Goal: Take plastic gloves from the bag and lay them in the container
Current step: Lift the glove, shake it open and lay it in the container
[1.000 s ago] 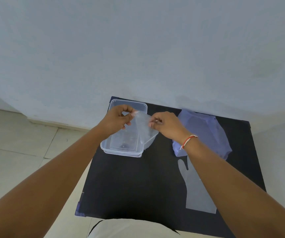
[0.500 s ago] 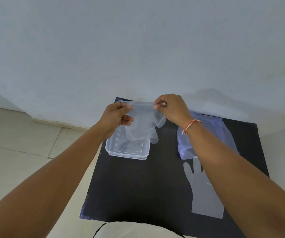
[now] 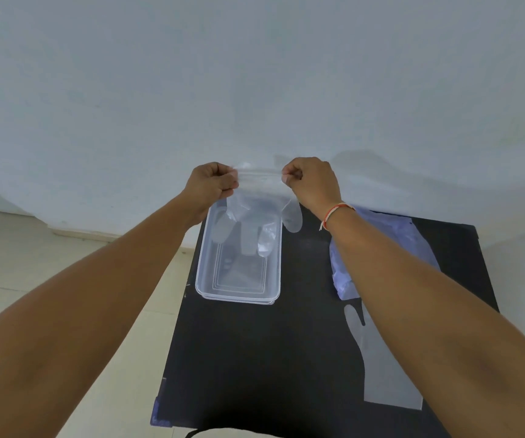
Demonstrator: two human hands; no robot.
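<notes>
Here, the left hand [image 3: 212, 184] and right hand [image 3: 310, 181] are pinching the thin clear plastic glove [image 3: 256, 213] between them, hanging over the clear rectangular plastic container [image 3: 239, 292] on the black table [image 3: 270, 358], near the white wall [image 3: 254, 74].

- Soft, even, cool daylight; bright overall, with no clear single source.
- Faint, diffuse shadows of the raised hands fall on the pale wall [image 3: 254, 74] behind them.
- Wide-angle lens bends the edges; the forearms balloon towards the lower corners.
- The clear held glove [image 3: 256, 213] looks hazy, its outline slightly soft.
- The black table [image 3: 270, 358] shows no glare.
</notes>
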